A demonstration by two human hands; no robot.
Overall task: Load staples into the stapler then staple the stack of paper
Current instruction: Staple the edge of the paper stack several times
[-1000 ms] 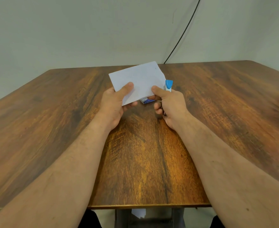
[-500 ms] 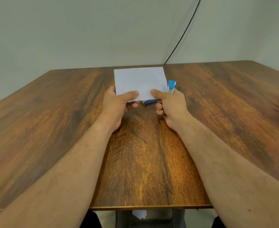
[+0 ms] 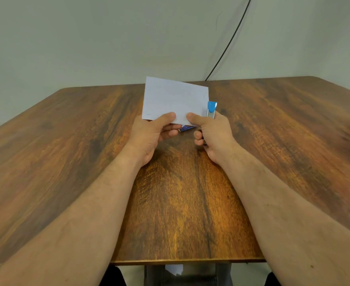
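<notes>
A small white stack of paper (image 3: 175,99) is held above the table, tilted with its left corner raised. My left hand (image 3: 152,134) pinches its near edge with thumb on top. My right hand (image 3: 212,134) pinches the near right part of the same edge with its thumb and also grips a stapler (image 3: 211,109), whose blue tip and metal body stick up above the fingers. A small blue staple box (image 3: 185,128) peeks out under the paper between my hands; most of it is hidden.
The wooden table (image 3: 273,141) spreads wide on both sides. A black cable (image 3: 229,42) runs down the wall to the table's far edge. A scrap of white paper (image 3: 174,269) lies on the floor below the near edge.
The paper has rotated clockwise in my hands, from tilted right-corner-up through level to left-corner-up. Both thumbs have moved closer together on the near edge. The stapler stays in my right hand.
</notes>
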